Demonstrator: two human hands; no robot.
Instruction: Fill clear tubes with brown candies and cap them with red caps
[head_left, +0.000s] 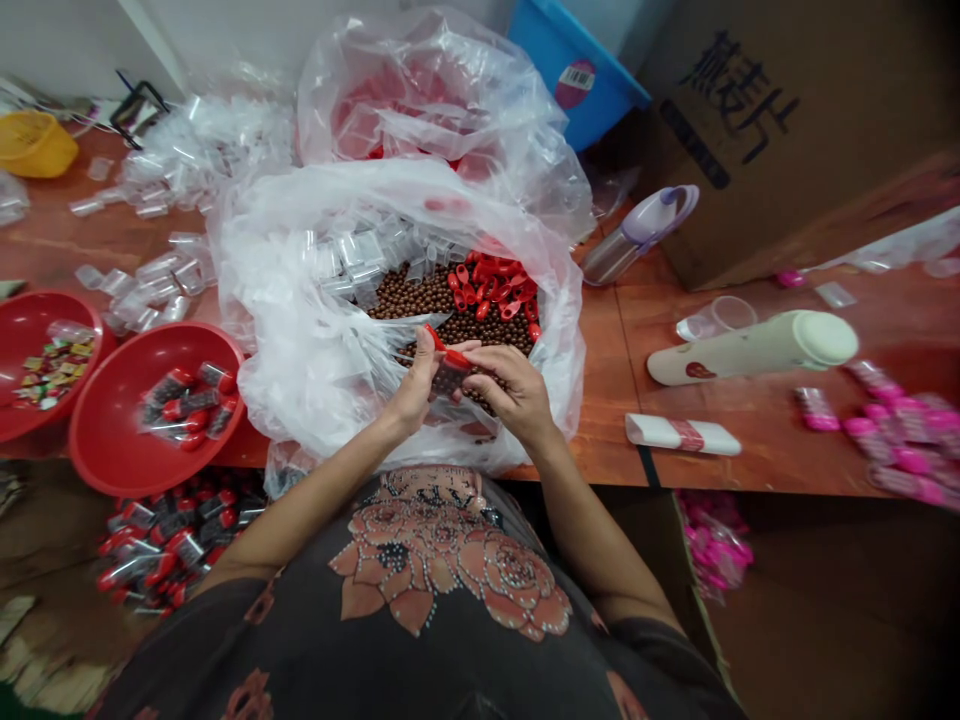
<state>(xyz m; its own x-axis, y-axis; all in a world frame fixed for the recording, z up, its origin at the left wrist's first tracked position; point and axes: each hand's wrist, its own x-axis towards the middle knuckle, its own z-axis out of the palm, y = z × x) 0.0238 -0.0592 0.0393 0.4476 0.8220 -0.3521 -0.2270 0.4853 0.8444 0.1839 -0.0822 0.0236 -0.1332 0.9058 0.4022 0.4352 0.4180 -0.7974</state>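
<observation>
My left hand (415, 386) and my right hand (511, 396) hold a small clear plastic tube (451, 377) between them, above the open mouth of a clear plastic bag (289, 350). The tube looks filled with dark balls, and a red plastic cap (445, 350) sits at its upper end, partly hidden by my fingers. Just beyond my hands, the bag holds a mass of brown candy balls (420, 312), a heap of loose red caps (493, 290) and several empty clear tubes (352, 262).
Two red bowls (142, 410) of packaged goods stand at the left of the wooden table (607, 400). Loose tubes lie behind them. Another plastic bag, a blue bin, a cardboard box, a white flask and pink packets surround the work area. Filled red-capped tubes lie below the table's left edge.
</observation>
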